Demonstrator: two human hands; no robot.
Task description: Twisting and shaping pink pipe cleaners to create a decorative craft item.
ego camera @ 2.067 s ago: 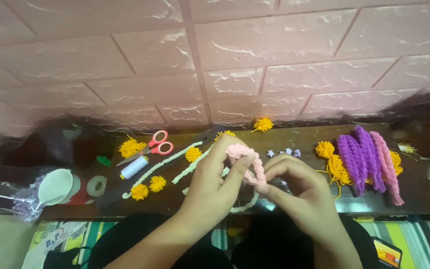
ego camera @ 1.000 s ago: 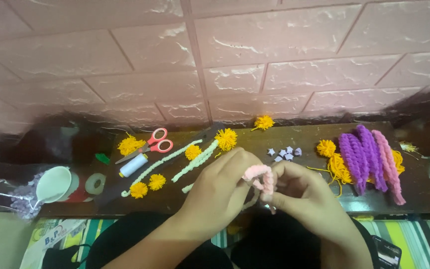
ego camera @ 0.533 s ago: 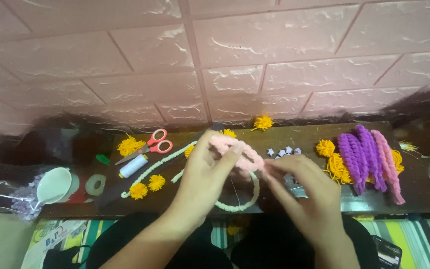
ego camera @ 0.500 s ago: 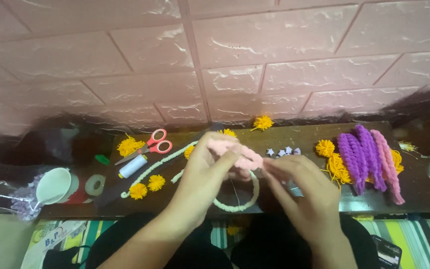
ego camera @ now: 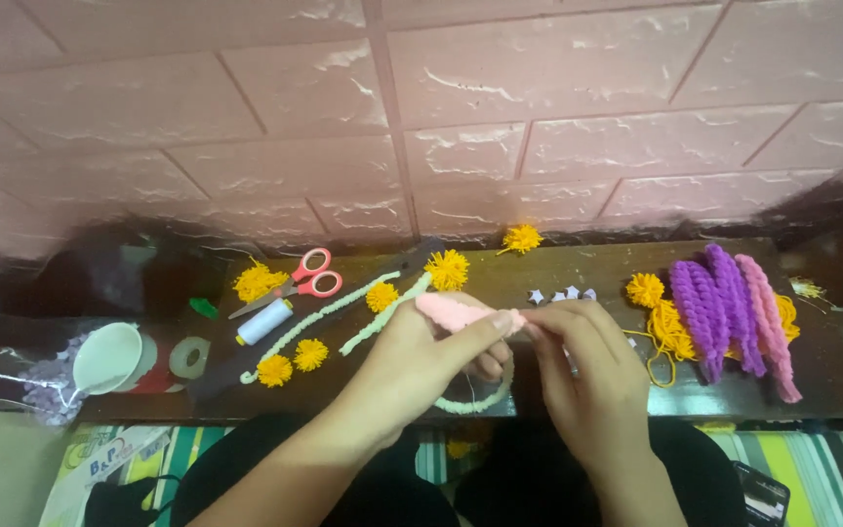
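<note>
My left hand point(ego camera: 421, 356) grips a fuzzy pink pipe cleaner point(ego camera: 453, 310) between thumb and fingers, just above the dark table point(ego camera: 539, 278). My right hand point(ego camera: 587, 371) pinches the same pink pipe cleaner at its right end, fingertips meeting the left thumb. A pale green pipe-cleaner loop point(ego camera: 485, 398) curves below and between the two hands, partly hidden by them.
Red-handled scissors point(ego camera: 295, 283), a white thread spool point(ego camera: 263, 321), yellow pom-poms point(ego camera: 293, 359), light green pipe cleaners point(ego camera: 319, 317) and a tape roll point(ego camera: 188, 357) lie left. Purple and pink twisted pipe cleaners point(ego camera: 729, 307) with yellow yarn point(ego camera: 670, 327) lie right. A pink brick wall point(ego camera: 421, 117) stands behind.
Both hands have dropped slightly and drawn together. The pink pipe cleaner, earlier raised and bent over the green loop, is now held level between the fingertips.
</note>
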